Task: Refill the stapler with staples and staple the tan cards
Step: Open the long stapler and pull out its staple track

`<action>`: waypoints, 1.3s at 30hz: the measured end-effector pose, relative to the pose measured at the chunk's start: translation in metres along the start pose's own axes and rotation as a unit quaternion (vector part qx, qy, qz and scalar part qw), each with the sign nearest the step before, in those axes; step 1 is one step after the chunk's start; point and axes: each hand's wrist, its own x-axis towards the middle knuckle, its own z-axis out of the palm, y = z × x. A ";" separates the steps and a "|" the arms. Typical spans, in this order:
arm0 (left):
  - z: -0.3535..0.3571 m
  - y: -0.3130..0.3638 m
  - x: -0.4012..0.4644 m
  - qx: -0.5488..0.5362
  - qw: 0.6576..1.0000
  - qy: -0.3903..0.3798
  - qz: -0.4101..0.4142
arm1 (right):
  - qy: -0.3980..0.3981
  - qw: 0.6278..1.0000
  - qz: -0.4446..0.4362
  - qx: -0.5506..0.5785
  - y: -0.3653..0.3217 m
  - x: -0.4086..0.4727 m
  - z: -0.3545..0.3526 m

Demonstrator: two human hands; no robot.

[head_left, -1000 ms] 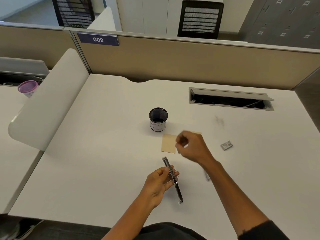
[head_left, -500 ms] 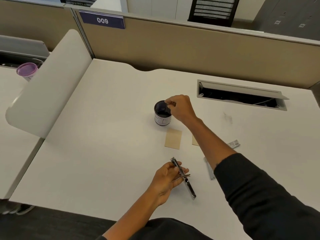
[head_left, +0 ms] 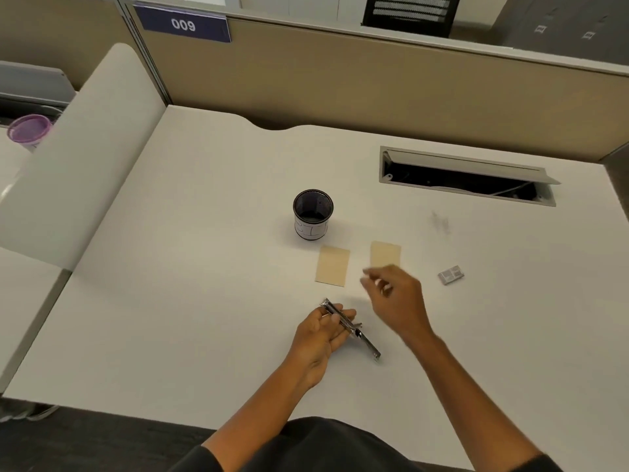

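Observation:
My left hand (head_left: 318, 335) holds a slim metal stapler (head_left: 350, 327) just above the desk, its long body angled toward the lower right. My right hand (head_left: 396, 298) hovers to the right of it, blurred by motion, fingers loosely apart with nothing visible in them. Two tan cards lie flat side by side beyond the hands: the left card (head_left: 333, 266) and the right card (head_left: 385, 253), whose near edge my right hand partly covers. A small staple box (head_left: 451, 274) sits on the desk to the right.
A black mesh cup (head_left: 313, 214) stands behind the cards. An open cable tray (head_left: 466, 175) is set into the white desk (head_left: 190, 301) at the back right. A curved divider (head_left: 78, 158) bounds the left side, with a purple-lidded cup (head_left: 29, 129) beyond it.
My right hand reached to the mesh cup's rim, then pulled back toward the stapler. The right card is uncovered now. My left hand kept hold of the stapler.

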 end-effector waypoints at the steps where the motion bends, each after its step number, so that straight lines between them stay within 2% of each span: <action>1: 0.000 -0.001 0.001 -0.004 1.000 0.001 0.002 | -0.018 1.000 0.013 0.001 0.009 -0.021 -0.001; 7: 0.002 -0.005 0.002 -0.023 1.000 -0.003 0.004 | -0.132 0.990 0.033 -0.041 0.040 -0.099 0.007; 12: 0.008 -0.007 0.001 -0.017 1.000 0.000 -0.008 | -0.077 0.992 0.042 -0.094 0.050 -0.115 0.011; 17: 0.010 -0.008 0.003 0.004 1.000 0.001 -0.017 | -0.065 0.990 0.046 -0.113 0.056 -0.119 0.009; 24: -0.009 -0.007 0.007 0.104 0.990 0.085 0.044 | -0.066 0.993 0.035 -0.087 0.054 -0.124 0.013; 30: -0.030 0.002 0.009 0.257 0.949 0.131 0.126 | -0.069 0.994 0.041 -0.078 0.056 -0.127 0.017; 36: -0.031 0.004 0.007 0.452 0.857 0.132 0.208 | -0.069 0.993 0.047 -0.085 0.059 -0.128 0.019; 39: -0.028 0.004 0.006 0.486 0.838 0.129 0.214 | -0.063 0.993 0.050 -0.084 0.062 -0.128 0.020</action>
